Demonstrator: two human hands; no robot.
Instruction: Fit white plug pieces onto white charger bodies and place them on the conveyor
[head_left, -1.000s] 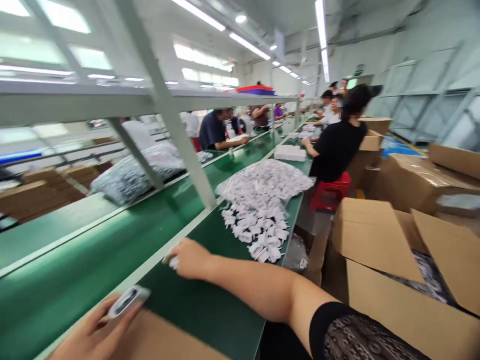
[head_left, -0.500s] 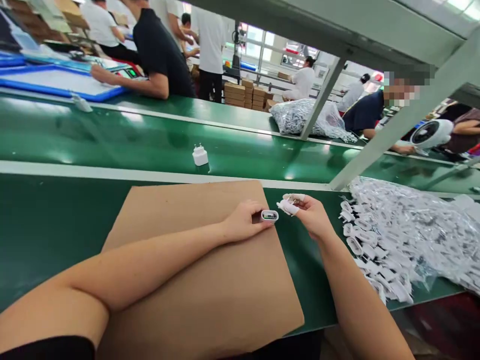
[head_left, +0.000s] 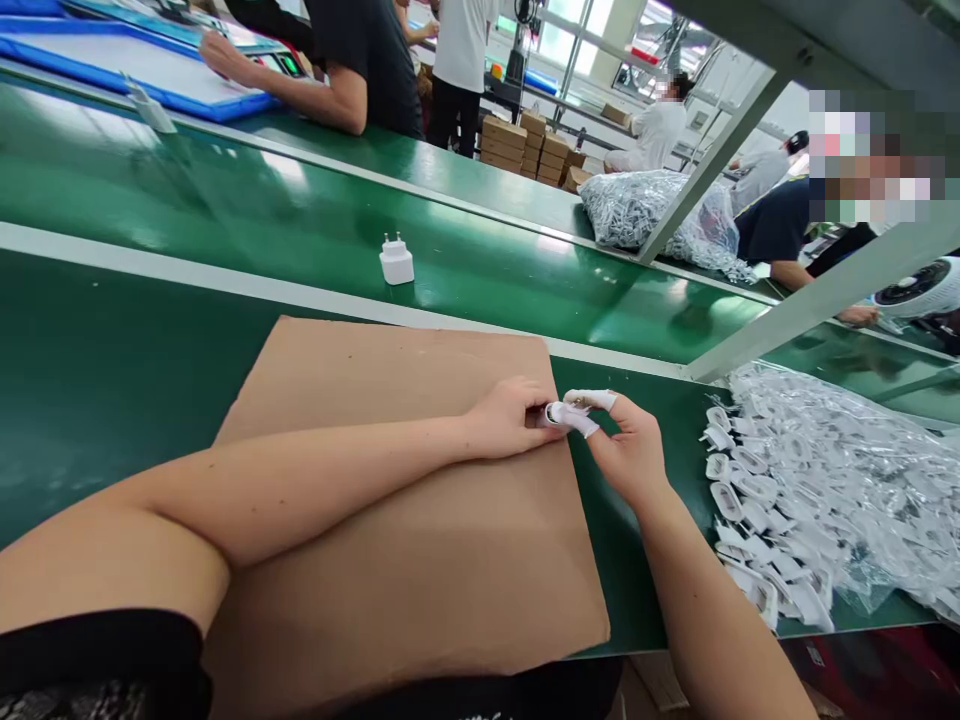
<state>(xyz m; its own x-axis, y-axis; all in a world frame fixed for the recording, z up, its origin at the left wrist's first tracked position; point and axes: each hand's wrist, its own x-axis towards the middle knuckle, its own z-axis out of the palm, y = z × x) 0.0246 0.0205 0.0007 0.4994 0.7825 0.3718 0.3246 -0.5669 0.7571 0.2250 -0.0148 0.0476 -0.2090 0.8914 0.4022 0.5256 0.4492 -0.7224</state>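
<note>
Your left hand (head_left: 506,418) pinches a small white charger (head_left: 553,414) over the cardboard sheet's (head_left: 420,560) edge, steadying it so your right hand (head_left: 626,450), with covered fingertips (head_left: 592,400) closed on its other end, can work it. The charger pile (head_left: 817,490) lies within reach to your right.

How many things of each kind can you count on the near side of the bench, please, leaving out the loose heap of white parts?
Cardboard sheet: 1
Small white part pinched between left hand and right hand: 1
White plug adapter standing on the green belt: 1
Clear bag of parts: 1
Total: 4
</note>
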